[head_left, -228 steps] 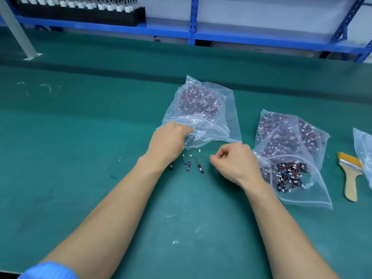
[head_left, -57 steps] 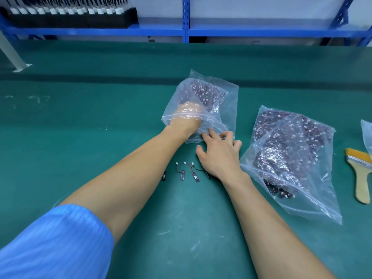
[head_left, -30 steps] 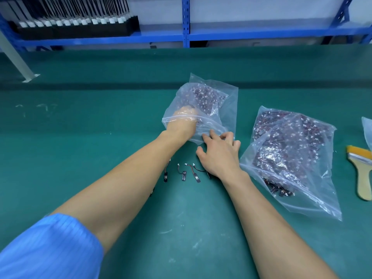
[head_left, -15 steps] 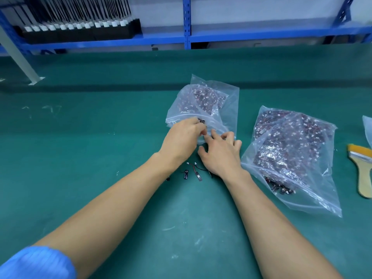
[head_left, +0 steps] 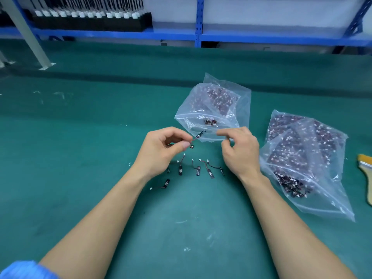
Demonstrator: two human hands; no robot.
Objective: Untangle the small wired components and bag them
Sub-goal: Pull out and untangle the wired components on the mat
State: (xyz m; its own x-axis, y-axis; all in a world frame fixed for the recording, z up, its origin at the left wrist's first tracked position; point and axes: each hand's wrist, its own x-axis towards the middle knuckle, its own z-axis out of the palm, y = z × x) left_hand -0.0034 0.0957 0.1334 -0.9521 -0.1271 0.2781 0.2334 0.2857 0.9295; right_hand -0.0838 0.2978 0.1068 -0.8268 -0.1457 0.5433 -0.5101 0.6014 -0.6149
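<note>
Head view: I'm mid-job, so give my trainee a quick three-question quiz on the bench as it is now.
1. True or false: the left hand pinches a wired component.
2. Where does the brush lie? A) on the shelf B) at the table's right edge C) beside the left arm.
3. Fill in: the loose components lie ____ the person than the bag ahead of the hands.
Key: 1 true; 2 B; 3 nearer.
</note>
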